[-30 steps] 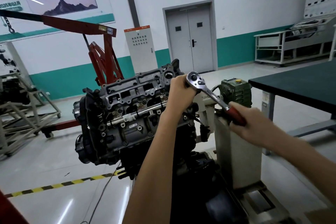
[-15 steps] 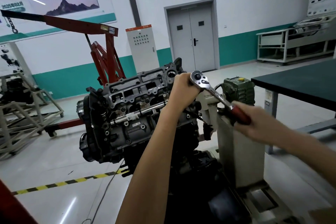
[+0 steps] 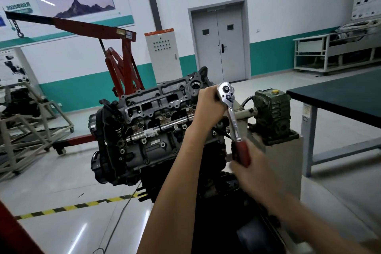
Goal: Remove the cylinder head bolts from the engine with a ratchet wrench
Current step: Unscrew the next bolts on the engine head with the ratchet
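Mid-task by the look of it. Working one bolt at the right end of the engine [image 3: 148, 130], centre of frame, with the ratchet wrench [image 3: 234, 121] seated there: chrome head up, red handle angled down and to the right. Clenching the left hand [image 3: 208, 103] at the wrench's head end, apparently to steady it. Grasping the red handle with the right hand [image 3: 247, 163], lower right of centre, motion-blurred, so probably mid-stroke.

No removed cylinder head bolts anywhere in frame. Can't count how many are out; likely most or all left to do.

Hidden behind the left hand: socket, any extension, the bolt itself. Can't confirm engagement or how far it is unscrewed. Bolt heads on the top face too small to pick out. Right fingers smeared by blur. Lower engine and stand dark, cut off at the bottom edge.

Just right of the wrench, green gearbox [image 3: 272, 113]. Upper left, red hoist [image 3: 123, 64]. Right edge, dark table [image 3: 340, 93].
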The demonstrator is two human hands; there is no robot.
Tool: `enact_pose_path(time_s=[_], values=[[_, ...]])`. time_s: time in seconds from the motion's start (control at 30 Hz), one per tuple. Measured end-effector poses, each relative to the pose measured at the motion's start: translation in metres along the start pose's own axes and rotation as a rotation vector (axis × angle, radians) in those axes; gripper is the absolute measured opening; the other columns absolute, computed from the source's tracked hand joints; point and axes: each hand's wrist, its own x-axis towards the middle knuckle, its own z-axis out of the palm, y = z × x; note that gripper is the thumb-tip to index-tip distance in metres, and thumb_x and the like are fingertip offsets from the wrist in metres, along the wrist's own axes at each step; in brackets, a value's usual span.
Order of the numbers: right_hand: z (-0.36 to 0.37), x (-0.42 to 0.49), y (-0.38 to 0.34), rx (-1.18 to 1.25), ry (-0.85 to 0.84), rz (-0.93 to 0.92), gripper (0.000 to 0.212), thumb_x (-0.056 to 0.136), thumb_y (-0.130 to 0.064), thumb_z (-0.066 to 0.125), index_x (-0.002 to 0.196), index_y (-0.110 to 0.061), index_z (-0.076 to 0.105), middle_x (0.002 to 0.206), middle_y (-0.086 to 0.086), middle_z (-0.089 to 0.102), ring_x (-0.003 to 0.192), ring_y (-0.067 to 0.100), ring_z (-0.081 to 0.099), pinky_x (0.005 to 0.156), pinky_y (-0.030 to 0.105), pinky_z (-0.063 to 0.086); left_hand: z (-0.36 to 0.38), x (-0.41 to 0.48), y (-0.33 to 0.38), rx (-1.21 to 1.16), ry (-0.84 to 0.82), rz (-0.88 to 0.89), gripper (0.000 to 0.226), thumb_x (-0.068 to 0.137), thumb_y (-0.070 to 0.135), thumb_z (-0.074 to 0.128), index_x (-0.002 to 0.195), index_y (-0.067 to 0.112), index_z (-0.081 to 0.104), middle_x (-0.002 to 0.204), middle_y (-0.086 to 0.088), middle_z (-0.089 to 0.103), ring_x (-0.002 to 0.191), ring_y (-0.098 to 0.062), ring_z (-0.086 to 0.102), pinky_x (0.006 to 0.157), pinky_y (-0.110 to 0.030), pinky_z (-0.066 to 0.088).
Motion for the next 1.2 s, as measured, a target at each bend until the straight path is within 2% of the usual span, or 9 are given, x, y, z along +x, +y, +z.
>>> enact_pose_path(time_s=[0.1, 0.23, 0.43, 0.53, 0.73, 0.83, 0.97, 1.07, 1.2], values=[[-0.081, 0.027, 0.003, -0.335, -0.232, -0.135, 0.037, 0.074, 0.006, 0.066, 0.085, -0.027, 0.052, 0.063, 0.000, 0.052, 0.049, -0.001, 0.050, 0.047, 0.010, 0.040, 0.000, 0.002, 0.005, 0.014, -0.067, -0.012, 0.032, 0.081, -0.001, 0.060, 0.053, -0.004, 0.044, 0.053, -0.008, 0.040, 0.055, -0.014, 0.029, 0.051, -0.028, 0.026], [-0.106, 0.052, -0.006, -0.567, -0.189, -0.261, 0.041, 0.073, 0.005, 0.068, 0.082, -0.030, 0.049, 0.057, -0.007, 0.050, 0.052, 0.002, 0.052, 0.048, 0.007, 0.036, -0.003, -0.001, 0.007, -0.028, -0.040, -0.037, 0.025, 0.079, -0.006, 0.055, 0.056, -0.004, 0.045, 0.054, -0.008, 0.040, 0.054, -0.013, 0.027, 0.050, -0.026, 0.024], [0.016, -0.009, -0.003, 0.039, 0.187, -0.005, 0.029, 0.071, 0.000, 0.065, 0.071, -0.023, 0.048, 0.049, -0.007, 0.050, 0.041, 0.003, 0.044, 0.038, 0.008, 0.031, -0.001, -0.004, 0.003, -0.076, 0.022, -0.022, 0.046, 0.083, -0.006, 0.060, 0.050, 0.017, 0.038, 0.052, 0.000, 0.037, 0.055, -0.012, 0.029, 0.053, -0.028, 0.026], [0.053, -0.012, -0.017, 0.212, 0.203, 0.017, 0.025, 0.072, 0.003, 0.060, 0.071, -0.018, 0.046, 0.046, -0.009, 0.045, 0.037, 0.001, 0.038, 0.037, 0.008, 0.030, -0.001, -0.004, 0.002, -0.073, 0.025, -0.013, 0.052, 0.083, -0.005, 0.061, 0.050, 0.024, 0.033, 0.050, 0.008, 0.033, 0.052, -0.007, 0.025, 0.050, -0.023, 0.024], [-0.079, 0.029, -0.005, -0.365, -0.215, -0.155, 0.047, 0.073, 0.008, 0.067, 0.079, -0.035, 0.049, 0.063, -0.004, 0.052, 0.050, 0.007, 0.049, 0.051, 0.014, 0.040, -0.004, -0.002, 0.007, -0.050, -0.044, -0.034, 0.036, 0.082, -0.002, 0.062, 0.050, 0.005, 0.048, 0.050, -0.002, 0.044, 0.051, -0.009, 0.031, 0.050, -0.026, 0.028], [-0.101, 0.045, -0.011, -0.550, -0.190, -0.257, 0.053, 0.073, 0.008, 0.066, 0.081, -0.039, 0.043, 0.059, -0.011, 0.050, 0.054, 0.000, 0.053, 0.052, 0.006, 0.038, -0.001, -0.001, 0.005, -0.056, -0.029, -0.041, 0.029, 0.083, -0.002, 0.060, 0.058, -0.011, 0.047, 0.054, -0.010, 0.043, 0.054, -0.014, 0.031, 0.051, -0.028, 0.026], [-0.035, 0.004, 0.000, -0.226, 0.022, -0.037, 0.032, 0.075, -0.004, 0.067, 0.078, -0.029, 0.046, 0.059, 0.003, 0.049, 0.049, 0.013, 0.047, 0.049, 0.020, 0.039, 0.003, -0.004, -0.001, -0.058, 0.061, -0.002, 0.036, 0.083, -0.005, 0.060, 0.051, 0.005, 0.046, 0.050, -0.002, 0.043, 0.052, -0.013, 0.033, 0.051, -0.028, 0.028], [0.037, -0.013, -0.011, 0.134, 0.222, 0.022, 0.022, 0.071, 0.000, 0.062, 0.073, -0.017, 0.049, 0.051, -0.004, 0.044, 0.041, 0.004, 0.041, 0.040, 0.011, 0.033, 0.005, -0.005, -0.002, -0.080, 0.074, 0.004, 0.036, 0.083, -0.007, 0.059, 0.052, 0.003, 0.044, 0.051, -0.002, 0.039, 0.054, -0.014, 0.031, 0.051, -0.029, 0.027], [0.041, -0.008, -0.013, 0.203, 0.147, 0.025, 0.029, 0.071, 0.002, 0.061, 0.073, -0.024, 0.049, 0.050, -0.007, 0.046, 0.041, 0.000, 0.043, 0.041, 0.011, 0.036, 0.001, -0.002, -0.001, -0.057, 0.033, -0.011, 0.048, 0.083, -0.005, 0.061, 0.050, 0.019, 0.036, 0.050, 0.004, 0.035, 0.052, -0.011, 0.027, 0.051, -0.028, 0.025]])
